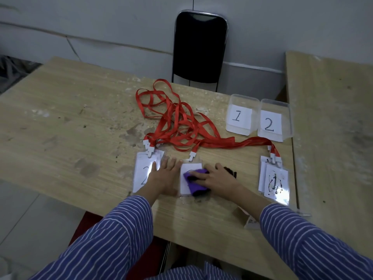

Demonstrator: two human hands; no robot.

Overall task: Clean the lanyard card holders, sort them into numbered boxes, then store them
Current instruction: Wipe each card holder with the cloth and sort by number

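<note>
A card holder [186, 170] lies flat at the table's near edge, between my hands. My right hand [217, 181] presses a purple cloth [194, 181] onto it. My left hand [164, 175] lies flat, fingers spread, on the table at the card's left edge, partly over a stack of holders marked 2 [144, 171]. Another stack of ink-smeared holders marked 1 [275, 181] sits at the right. Red lanyards [175, 120] tangle behind them. Two clear boxes labelled 1 [241, 116] and 2 [273, 122] stand at the back right.
A black chair [199, 47] stands behind the wooden table [70, 122]. A second table [333, 118] adjoins on the right. A dark object [231, 171] lies behind my right hand. A paper scrap [249, 220] sits by the near edge.
</note>
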